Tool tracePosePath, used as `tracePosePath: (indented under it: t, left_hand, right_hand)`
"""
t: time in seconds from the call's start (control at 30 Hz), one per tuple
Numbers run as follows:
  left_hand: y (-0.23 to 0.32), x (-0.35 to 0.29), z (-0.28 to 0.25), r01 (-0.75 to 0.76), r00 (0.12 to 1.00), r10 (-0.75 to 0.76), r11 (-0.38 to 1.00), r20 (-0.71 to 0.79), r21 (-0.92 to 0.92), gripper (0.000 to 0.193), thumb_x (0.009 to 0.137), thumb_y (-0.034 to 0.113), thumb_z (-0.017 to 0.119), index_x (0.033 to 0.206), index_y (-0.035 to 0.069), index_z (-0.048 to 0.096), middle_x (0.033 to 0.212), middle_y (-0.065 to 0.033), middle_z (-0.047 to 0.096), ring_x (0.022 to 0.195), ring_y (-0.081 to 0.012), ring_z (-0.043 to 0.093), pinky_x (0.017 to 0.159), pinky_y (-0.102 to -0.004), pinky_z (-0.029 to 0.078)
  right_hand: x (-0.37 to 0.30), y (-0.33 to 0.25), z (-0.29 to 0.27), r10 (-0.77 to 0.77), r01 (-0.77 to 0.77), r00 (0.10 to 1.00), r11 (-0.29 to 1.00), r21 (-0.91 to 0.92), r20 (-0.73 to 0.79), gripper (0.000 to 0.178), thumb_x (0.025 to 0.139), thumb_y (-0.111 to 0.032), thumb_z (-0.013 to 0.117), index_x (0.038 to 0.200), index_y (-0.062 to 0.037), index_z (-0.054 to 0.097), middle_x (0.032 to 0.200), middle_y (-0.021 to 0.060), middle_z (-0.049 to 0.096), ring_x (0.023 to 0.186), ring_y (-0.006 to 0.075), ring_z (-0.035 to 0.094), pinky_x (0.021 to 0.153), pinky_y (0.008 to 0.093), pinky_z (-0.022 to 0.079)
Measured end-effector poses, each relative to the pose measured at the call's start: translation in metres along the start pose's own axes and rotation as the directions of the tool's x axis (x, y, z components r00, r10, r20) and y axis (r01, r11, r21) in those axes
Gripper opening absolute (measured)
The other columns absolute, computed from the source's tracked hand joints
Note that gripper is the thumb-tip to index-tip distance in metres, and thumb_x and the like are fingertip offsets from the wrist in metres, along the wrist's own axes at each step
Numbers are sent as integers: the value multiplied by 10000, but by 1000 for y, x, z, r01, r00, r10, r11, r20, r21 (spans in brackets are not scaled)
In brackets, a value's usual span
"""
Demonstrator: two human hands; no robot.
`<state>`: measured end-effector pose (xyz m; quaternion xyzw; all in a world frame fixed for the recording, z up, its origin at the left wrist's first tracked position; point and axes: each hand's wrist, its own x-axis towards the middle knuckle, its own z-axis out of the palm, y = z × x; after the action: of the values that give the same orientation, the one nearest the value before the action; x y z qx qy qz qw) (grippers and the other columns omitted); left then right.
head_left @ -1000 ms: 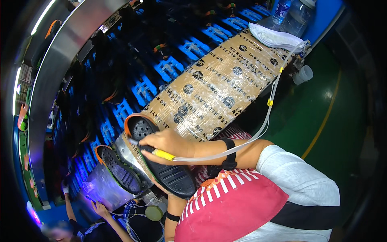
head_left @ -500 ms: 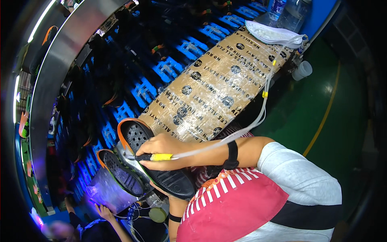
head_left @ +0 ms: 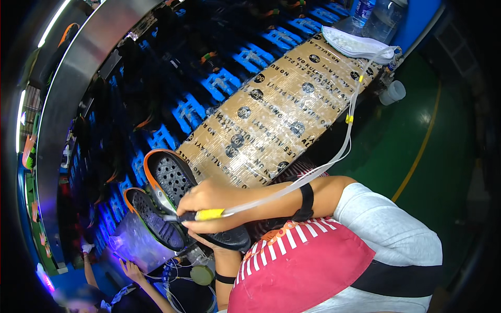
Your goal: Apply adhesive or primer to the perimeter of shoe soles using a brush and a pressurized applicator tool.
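Note:
My right hand (head_left: 211, 204) is closed around a slim black-handled applicator (head_left: 190, 216) with yellow tape at its back end. A clear tube (head_left: 282, 194) runs from it along my forearm. The applicator's pale tip lies at the side edge of a black shoe sole (head_left: 173, 172) with an orange and grey rim and a perforated forefoot. My left hand (head_left: 206, 242) supports this sole from underneath, its fingers mostly hidden. A second matching sole (head_left: 152, 221) sits just to the left, tilted alongside the first.
A cardboard-covered bench (head_left: 255, 125) stretches away to the upper right. Beyond it runs a line of blue racks (head_left: 219, 83). A white tray (head_left: 355, 43), bottles (head_left: 383, 21) and a white cup (head_left: 392, 93) are at the far end. A co-worker's hand (head_left: 131, 270) shows at lower left.
The held sole has shifted a little up and left at its toe. The applicator and my right hand have moved slightly down, with the tip now nearer the second sole.

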<state>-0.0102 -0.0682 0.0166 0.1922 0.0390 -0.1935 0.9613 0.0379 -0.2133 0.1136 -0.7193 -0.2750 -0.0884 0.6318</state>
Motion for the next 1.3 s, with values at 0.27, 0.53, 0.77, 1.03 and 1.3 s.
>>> tracePosePath:
  t: [0.27,0.53,0.77,1.03,1.3]
  left_hand:
    - [5,7,3,-44,999,44,999,23,8,768,788,556,486,1341,63,283,1240,-208,444,1096,-382,471,873,-489,442]
    - [14,12,4,-114,993,114,993,25,14,773,785,557,492,1341,63,283,1236,-212,447,1089,-384,478,869,-491,445]
    - [29,15,8,-191,981,190,981,38,40,778,782,559,497,1341,63,283,1232,-215,451,1083,-384,484,866,-492,448]
    - [42,24,10,-264,963,259,963,76,60,783,779,561,503,1341,62,283,1228,-218,454,1075,-385,490,863,-494,451]
    - [59,28,13,-344,935,332,935,125,90,788,776,563,509,1341,62,283,1224,-222,458,1068,-387,497,860,-496,454]
  right_hand:
    - [-13,-3,12,-75,109,987,963,-247,142,153,683,-139,613,776,-17,614,689,141,600,665,299,603,618,374,486]
    - [-25,5,16,-193,189,981,942,-278,14,209,706,-167,659,866,-47,601,681,73,557,590,239,568,515,328,457]
    - [-24,-12,7,-138,134,990,985,105,38,202,719,-124,672,891,-28,628,728,115,614,641,255,611,572,304,485]
    - [-31,-9,3,-134,99,971,980,175,198,217,720,-124,669,903,-20,620,720,119,615,603,246,601,540,306,478]
    - [-41,-5,15,-47,38,978,998,52,204,214,719,-167,656,874,-22,624,770,135,630,694,272,621,627,322,503]
